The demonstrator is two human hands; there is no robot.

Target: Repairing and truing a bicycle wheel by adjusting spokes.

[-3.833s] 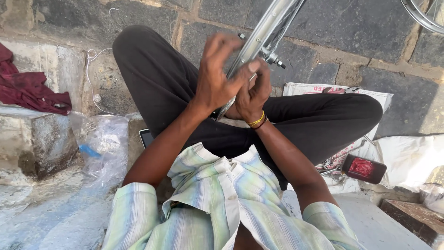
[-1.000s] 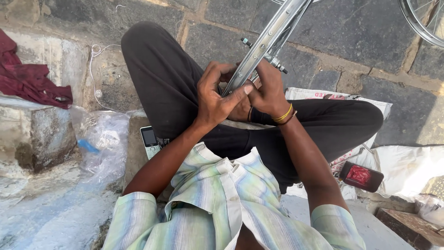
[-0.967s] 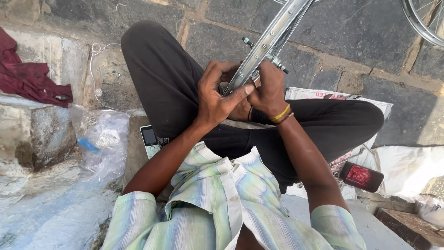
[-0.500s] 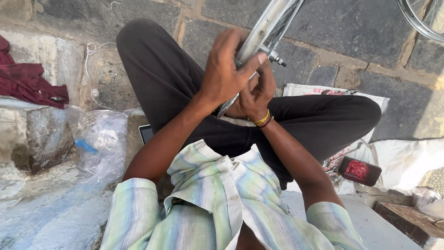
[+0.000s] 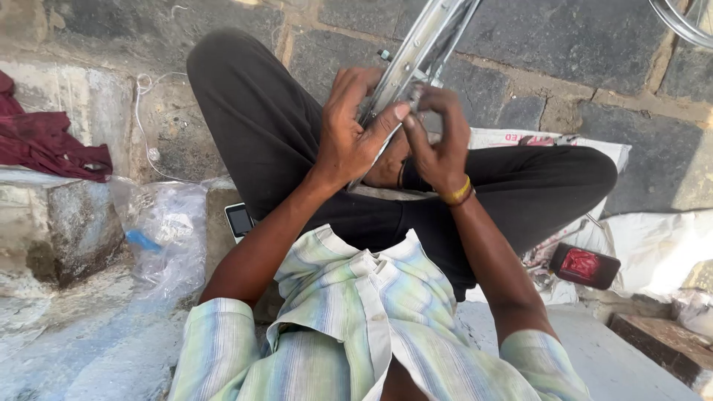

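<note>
A seated person's left hand point(image 5: 349, 137) wraps round a shiny metal wheel rim point(image 5: 416, 59), fingers curled over its edge and thumb pressed to its near face. The right hand point(image 5: 438, 141), at about three o'clock from the left and almost touching it, is closed with its fingertips pinched on something small at the rim's inner side; what they pinch cannot be made out. A yellow bangle point(image 5: 458, 194) circles the right wrist. The rim rises from between the two hands toward one o'clock and leaves the top of the view, its lower end resting over the lap.

The person sits cross-legged in black trousers point(image 5: 252, 126) and a pale striped shirt point(image 5: 356, 319), on a stone-paved ground point(image 5: 564, 44). At eight o'clock from the hands, just beside the left thigh, lies a small phone point(image 5: 240, 220) with a dark screen. Further out the same way sits a crumpled clear plastic bag point(image 5: 163, 238) with something blue inside, next to a rough stone block point(image 5: 59, 230). A dark red cloth point(image 5: 44, 145) lies on top of that block at nine o'clock. At four o'clock, well apart from the hands, a small black-and-red box point(image 5: 585, 265) lies on a white sack point(image 5: 653, 245) spread under the right knee. A second curved metal rim point(image 5: 679, 22) crosses the corner at two o'clock.
</note>
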